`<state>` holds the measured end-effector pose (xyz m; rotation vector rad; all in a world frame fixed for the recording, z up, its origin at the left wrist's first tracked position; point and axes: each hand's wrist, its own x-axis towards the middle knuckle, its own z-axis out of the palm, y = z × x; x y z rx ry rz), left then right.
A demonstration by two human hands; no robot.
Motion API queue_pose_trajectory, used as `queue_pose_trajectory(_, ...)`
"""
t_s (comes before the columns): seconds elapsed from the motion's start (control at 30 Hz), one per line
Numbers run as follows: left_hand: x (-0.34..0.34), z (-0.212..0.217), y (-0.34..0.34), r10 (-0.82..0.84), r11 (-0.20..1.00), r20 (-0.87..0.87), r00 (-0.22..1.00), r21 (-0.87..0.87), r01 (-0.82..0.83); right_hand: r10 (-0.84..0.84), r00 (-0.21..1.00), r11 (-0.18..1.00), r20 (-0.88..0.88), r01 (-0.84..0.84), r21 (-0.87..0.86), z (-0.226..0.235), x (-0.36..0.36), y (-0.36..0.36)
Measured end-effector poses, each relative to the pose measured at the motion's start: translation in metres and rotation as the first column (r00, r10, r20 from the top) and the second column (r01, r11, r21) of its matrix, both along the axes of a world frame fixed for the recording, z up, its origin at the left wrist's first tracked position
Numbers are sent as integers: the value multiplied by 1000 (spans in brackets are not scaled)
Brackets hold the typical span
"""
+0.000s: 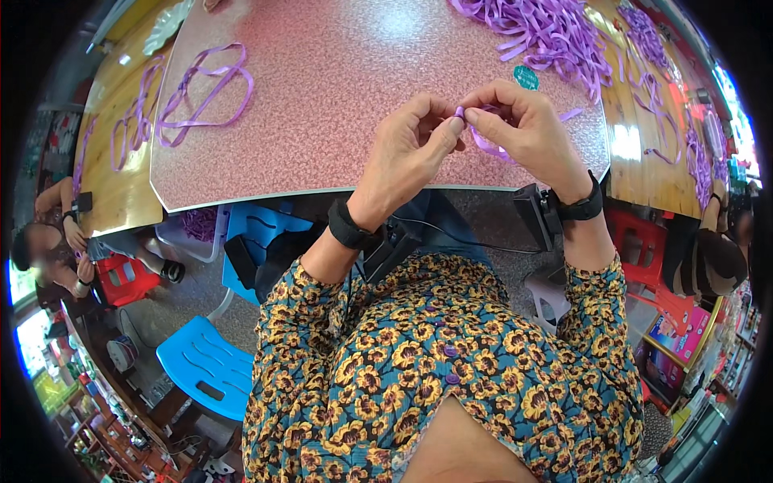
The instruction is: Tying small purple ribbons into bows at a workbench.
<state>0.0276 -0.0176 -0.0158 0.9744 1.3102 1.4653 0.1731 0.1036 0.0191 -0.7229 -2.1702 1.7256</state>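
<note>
Over the pink speckled table (322, 97), both hands meet at a purple ribbon (493, 148). My left hand (415, 145) pinches a small knot or fold of it between thumb and fingers. Close against it, my right hand (523, 125) pinches the same spot, and the ribbon hangs below its fingers with one end sticking out past the hand to the right. What the curled fingers hide of the ribbon I cannot see. A big heap of purple ribbons (547, 36) lies beyond my right hand, with a small green round piece (526, 77) beside it.
A looped purple ribbon (241, 92) lies at the table's left. Wooden tables (121, 197) flank both sides, bearing more ribbons. A blue chair (205, 366) stands at lower left. One person (60, 249) sits at far left, another (713, 249) at far right.
</note>
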Motion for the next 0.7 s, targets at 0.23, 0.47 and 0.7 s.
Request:
queue_pose_trajectory(0.23,-5,-2,-1,-35,999,32,999,-22,36,-68,997,997,27,68,22,3,1,-1)
queue_pose_trajectory(0.47,-5,-1,-2,-45,999,124,991,6,45,-46,999,999,-8,46,-16,7,-2,0)
queue_pose_trajectory(0.7,-8,0,-1,-67,998,173,983,8,66,-2,1000,998,11,3,-67,5,4,0)
